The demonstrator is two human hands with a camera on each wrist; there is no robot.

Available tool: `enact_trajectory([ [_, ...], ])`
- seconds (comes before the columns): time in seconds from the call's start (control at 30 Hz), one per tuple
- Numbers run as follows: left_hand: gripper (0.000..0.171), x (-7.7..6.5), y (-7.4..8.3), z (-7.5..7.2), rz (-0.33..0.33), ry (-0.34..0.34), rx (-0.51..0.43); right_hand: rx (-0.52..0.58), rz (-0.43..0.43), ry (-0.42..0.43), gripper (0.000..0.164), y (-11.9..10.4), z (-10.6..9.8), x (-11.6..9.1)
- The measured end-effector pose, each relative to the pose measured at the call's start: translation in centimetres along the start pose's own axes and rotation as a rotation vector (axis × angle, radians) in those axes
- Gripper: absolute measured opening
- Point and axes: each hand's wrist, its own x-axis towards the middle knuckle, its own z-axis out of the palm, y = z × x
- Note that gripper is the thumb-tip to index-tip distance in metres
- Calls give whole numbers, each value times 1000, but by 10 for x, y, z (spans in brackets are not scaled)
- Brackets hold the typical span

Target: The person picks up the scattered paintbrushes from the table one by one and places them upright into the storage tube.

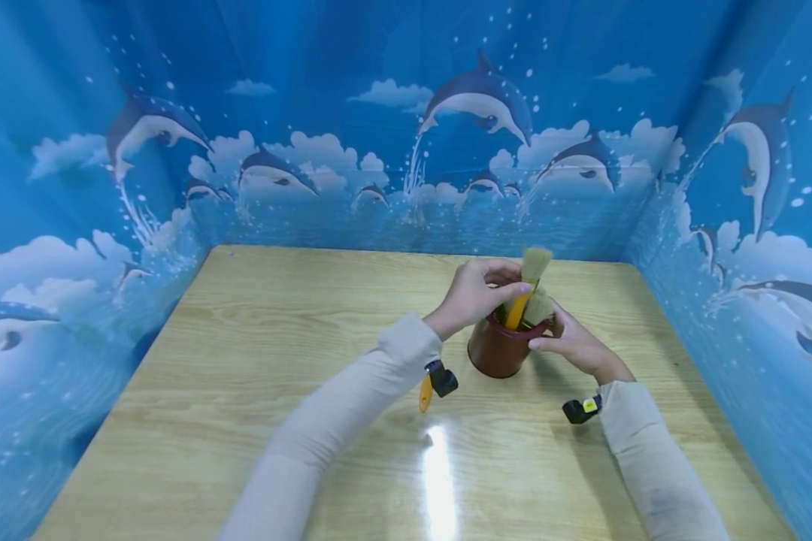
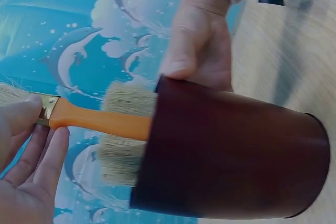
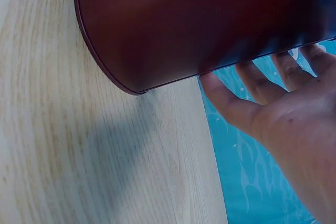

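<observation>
A reddish-brown round holder [image 1: 497,351] stands upright on the table. My left hand [image 1: 475,294] pinches a paintbrush [image 1: 517,309] at its metal band. The brush's bristles point up, and its orange handle reaches down inside the holder, as the left wrist view shows; its lower end is hidden there. Pale bristles [image 2: 122,161] of other brushes poke out over the rim. Round the far right side of the holder my right hand [image 1: 578,344] holds on, its thumb at the rim and its fingers [image 3: 231,100] along the wall.
On the table [image 1: 257,361], an orange handle [image 1: 425,394] shows beside the left wrist's camera, which hides part of it. A blue dolphin curtain [image 1: 352,113] encloses the back and both sides of the table.
</observation>
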Motion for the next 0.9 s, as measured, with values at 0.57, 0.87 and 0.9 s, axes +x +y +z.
enact_trajectory([
  [0.57, 31, -16, -49, -38, -227, 78, 28, 0, -2, 11, 87, 2, -1, 2],
  [0.87, 42, -36, -81, -60, -477, 92, -23, -12, 8, 14, 87, 3, -2, 2],
  [0.9, 44, -37, -84, -61, -507, 84, -28, -12, 8, 15, 87, 3, -2, 2],
])
